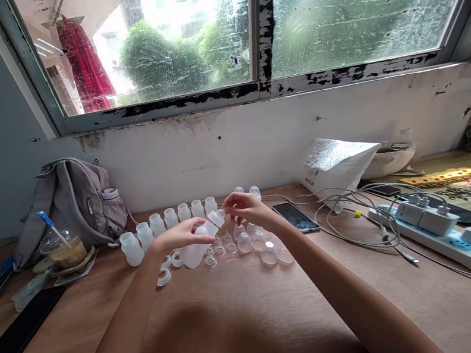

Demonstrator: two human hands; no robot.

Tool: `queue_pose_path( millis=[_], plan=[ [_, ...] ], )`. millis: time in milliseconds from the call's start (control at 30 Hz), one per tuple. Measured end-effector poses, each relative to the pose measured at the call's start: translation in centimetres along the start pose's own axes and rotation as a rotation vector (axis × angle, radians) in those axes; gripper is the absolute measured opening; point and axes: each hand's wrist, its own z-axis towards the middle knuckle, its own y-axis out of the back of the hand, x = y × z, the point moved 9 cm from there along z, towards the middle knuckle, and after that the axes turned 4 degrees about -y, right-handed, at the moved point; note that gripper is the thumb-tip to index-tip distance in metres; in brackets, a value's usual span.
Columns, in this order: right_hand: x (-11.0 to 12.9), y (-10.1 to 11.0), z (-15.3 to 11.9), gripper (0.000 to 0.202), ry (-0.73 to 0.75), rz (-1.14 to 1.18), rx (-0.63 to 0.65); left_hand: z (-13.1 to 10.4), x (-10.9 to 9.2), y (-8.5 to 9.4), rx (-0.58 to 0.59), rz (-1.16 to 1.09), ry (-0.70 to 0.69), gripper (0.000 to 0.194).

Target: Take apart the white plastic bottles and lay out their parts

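Observation:
My left hand (182,235) is closed round a frosted white bottle (193,254), tilted with its neck to the upper right. My right hand (247,209) pinches a small clear cup-like piece (216,219) at the mouth of that bottle; whether the two touch is hard to tell. Behind my hands stands a row of frosted bottles (132,249). Below and between my hands lie clear rings (210,261) and clear domed caps (243,242). White collars (163,276) sit by my left wrist, and wider clear lids (269,256) by my right forearm.
A phone (296,217), tangled cables (352,223) and a power strip (448,237) are on the right. A foil-lined bag (337,165) stands by the wall. On the left are a backpack (76,197), an iced drink cup (65,250) and a black flat object (21,330).

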Motion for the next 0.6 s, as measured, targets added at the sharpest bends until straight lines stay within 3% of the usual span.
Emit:
queue_pose_path(
  millis=[100,200,267,467,533,600],
  plan=[
    [0.0,-0.2,-0.1,0.012,-0.012,-0.119,0.000,0.0,0.8,2.0,-0.161,0.116,0.019,0.058],
    [-0.6,-2.1,-0.6,0.005,-0.033,-0.367,0.141,-0.6,1.4,4.7,-0.413,0.253,0.069,0.065],
    [-1.5,-3.8,-1.0,0.006,-0.062,-0.521,0.262,-1.1,1.4,5.8,-0.519,0.311,0.084,0.065],
    [-6.2,-7.1,-2.8,0.009,-0.327,-0.802,0.616,-1.5,0.2,6.5,-0.642,0.339,0.038,0.058],
    [-6.5,-7.2,-3.1,0.007,-0.355,-0.801,0.659,-1.5,0.1,6.3,-0.664,0.343,0.030,0.056],
    [-5.4,-6.6,-2.4,0.013,-0.282,-0.740,0.581,-1.3,0.1,5.8,-0.658,0.361,0.030,0.054]
  ],
)
